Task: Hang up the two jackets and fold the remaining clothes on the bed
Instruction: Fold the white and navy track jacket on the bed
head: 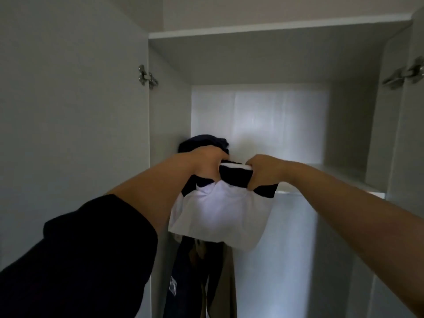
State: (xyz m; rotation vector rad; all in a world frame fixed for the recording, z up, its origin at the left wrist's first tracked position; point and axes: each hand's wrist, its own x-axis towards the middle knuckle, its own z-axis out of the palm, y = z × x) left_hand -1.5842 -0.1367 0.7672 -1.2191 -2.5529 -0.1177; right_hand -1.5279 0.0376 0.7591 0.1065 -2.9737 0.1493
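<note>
I hold a folded white and navy garment point(220, 216) up at the front edge of the wardrobe shelf point(328, 183). My left hand point(204, 162) grips its left top edge and my right hand point(263, 172) grips its right top edge. The white part sags below my hands. Behind my left hand a dark folded garment point(206, 141) lies on the shelf at its back left. Below the shelf hang a dark blue jacket point(183, 281) and a tan jacket point(229, 283), partly hidden by the held garment.
The wardrobe stands open, with its left door point(68, 111) swung out and a hinge point(146, 76) on it. The right door point(415, 134) edge and hinge point(403, 74) are at the far right. A top panel point(275, 31) closes the shelf compartment above.
</note>
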